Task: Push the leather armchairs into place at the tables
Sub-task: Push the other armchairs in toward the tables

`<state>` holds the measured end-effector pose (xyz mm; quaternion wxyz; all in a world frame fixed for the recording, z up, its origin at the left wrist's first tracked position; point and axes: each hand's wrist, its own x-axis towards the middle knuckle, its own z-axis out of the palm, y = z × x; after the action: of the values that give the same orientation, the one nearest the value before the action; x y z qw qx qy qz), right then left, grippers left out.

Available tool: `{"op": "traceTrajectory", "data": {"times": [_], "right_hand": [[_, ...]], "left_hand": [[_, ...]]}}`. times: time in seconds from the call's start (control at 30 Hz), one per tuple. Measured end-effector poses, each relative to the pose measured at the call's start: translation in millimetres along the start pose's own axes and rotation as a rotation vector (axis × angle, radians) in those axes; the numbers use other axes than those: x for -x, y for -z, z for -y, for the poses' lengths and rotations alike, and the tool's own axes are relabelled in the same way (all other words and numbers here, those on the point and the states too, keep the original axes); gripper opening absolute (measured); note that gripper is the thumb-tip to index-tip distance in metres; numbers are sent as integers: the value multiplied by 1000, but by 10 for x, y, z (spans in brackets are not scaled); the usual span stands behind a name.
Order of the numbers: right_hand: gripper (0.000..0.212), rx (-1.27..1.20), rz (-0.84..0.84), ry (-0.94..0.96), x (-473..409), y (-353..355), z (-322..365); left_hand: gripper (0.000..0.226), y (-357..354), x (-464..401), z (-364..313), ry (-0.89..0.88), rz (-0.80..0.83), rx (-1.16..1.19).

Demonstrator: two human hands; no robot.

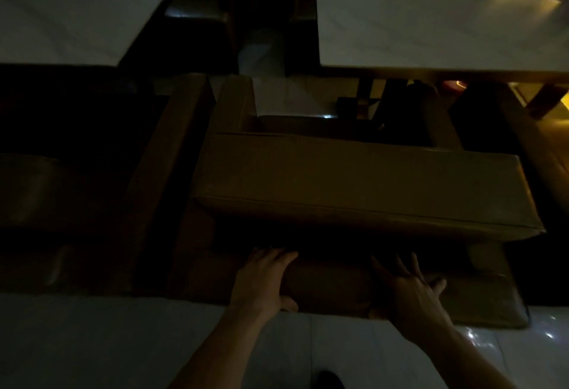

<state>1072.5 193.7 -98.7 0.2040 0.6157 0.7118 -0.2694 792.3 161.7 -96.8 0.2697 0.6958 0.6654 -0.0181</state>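
A brown leather armchair [354, 185] stands in front of me with its back towards me, facing the white table [431, 19] at the upper right. Its seat reaches partly under that table's near edge. My left hand [264, 278] lies over the low rear ledge of the chair, fingers on top and thumb hooked on the near side. My right hand [409, 290] presses flat on the same ledge with its fingers spread. The light is very dim.
A second white table [70, 13] is at the upper left, with another dark armchair [172, 157] close beside mine on the left. More dark seats stand beyond the tables. Pale floor tiles [92, 342] lie under me, and a narrow aisle [264, 56] runs between the tables.
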Motion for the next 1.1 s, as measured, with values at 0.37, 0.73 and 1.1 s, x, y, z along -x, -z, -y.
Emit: {"op": "traceTrajectory", "data": {"times": [0.37, 0.73, 1.1], "right_hand": [[107, 107, -164, 1, 156, -72, 43], [108, 99, -124, 93, 183, -23, -77], [102, 53, -211, 156, 241, -78, -217]], "left_hand": [[106, -107, 72, -61, 17, -9, -115], [104, -165, 183, -370, 126, 19, -138], [95, -137, 248, -476, 158, 15, -109]]}}
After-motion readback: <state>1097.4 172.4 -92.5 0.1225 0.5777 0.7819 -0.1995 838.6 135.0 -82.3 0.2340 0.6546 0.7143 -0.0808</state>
